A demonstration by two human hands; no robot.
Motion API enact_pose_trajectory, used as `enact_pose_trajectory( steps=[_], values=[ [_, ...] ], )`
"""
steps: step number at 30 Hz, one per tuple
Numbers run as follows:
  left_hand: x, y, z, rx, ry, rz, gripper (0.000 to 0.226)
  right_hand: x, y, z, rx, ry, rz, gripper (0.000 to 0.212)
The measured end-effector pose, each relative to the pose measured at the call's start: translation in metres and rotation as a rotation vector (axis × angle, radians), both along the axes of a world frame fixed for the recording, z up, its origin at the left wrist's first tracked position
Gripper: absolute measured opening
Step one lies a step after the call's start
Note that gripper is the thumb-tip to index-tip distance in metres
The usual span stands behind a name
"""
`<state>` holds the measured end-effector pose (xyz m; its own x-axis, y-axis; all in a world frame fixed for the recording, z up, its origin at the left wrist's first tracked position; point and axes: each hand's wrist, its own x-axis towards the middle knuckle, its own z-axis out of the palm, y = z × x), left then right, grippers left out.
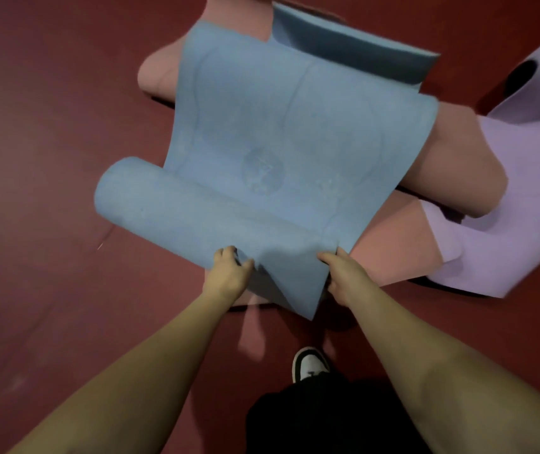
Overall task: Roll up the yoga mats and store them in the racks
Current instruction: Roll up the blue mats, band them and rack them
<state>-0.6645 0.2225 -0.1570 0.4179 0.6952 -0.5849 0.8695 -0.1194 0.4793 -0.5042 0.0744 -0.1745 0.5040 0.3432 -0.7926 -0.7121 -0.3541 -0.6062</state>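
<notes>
A blue yoga mat (281, 126) lies stretched away from me over the other mats, its near end curled into a loose roll (177, 208) and its far end folded up. My left hand (227, 273) grips the near edge of the roll with curled fingers. My right hand (344, 276) grips the same edge further right, where a loose corner of the mat hangs down. Under the blue mat lies a pink mat (458, 168), partly curled, and beneath that a lilac mat (524, 208).
The floor (49, 158) is dark red and open to the left. The lilac mat curls into a tube (524, 77) at the upper right. My black trousers (321, 417) and a black-and-white shoe (309, 363) show at the bottom. No rack is in view.
</notes>
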Motion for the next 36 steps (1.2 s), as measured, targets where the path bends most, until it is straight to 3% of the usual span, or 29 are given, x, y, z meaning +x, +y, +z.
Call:
enact_pose_trajectory(
  steps=[4,9,12,17,20,23,27,29,31,36],
  values=[
    [0.007,0.006,0.055,0.113,-0.106,0.037,0.054,0.021,-0.016,0.077,0.065,-0.209,0.047,0.024],
    [0.026,0.001,0.142,0.327,-0.301,-0.141,0.069,0.053,-0.079,0.182,0.041,-0.426,0.175,0.021],
    [0.042,-0.013,0.198,0.340,-0.367,-0.234,0.085,0.059,-0.135,0.238,0.061,-0.522,0.203,0.027],
    [0.073,-0.070,0.282,0.317,-0.446,-0.389,0.066,0.050,-0.243,0.308,0.139,-0.681,0.158,0.042],
    [0.090,-0.106,0.316,0.372,-0.376,-0.512,0.059,0.045,-0.301,0.324,0.182,-0.742,0.100,0.050],
    [0.102,-0.144,0.343,0.397,-0.212,-0.648,0.067,0.040,-0.356,0.330,0.168,-0.802,0.128,0.055],
    [0.100,-0.191,0.344,0.205,-0.036,-0.807,0.079,0.025,-0.400,0.333,0.065,-0.801,0.159,0.048],
    [0.096,-0.212,0.332,0.202,0.061,-0.851,0.085,0.017,-0.410,0.330,0.039,-0.795,0.190,0.053],
    [0.094,-0.230,0.319,0.222,0.035,-0.890,0.081,0.007,-0.413,0.328,0.038,-0.785,0.192,0.055],
    [0.101,-0.269,0.326,0.041,-0.272,-0.878,0.066,-0.007,-0.413,0.334,0.003,-0.833,0.272,0.050]
  ],
)
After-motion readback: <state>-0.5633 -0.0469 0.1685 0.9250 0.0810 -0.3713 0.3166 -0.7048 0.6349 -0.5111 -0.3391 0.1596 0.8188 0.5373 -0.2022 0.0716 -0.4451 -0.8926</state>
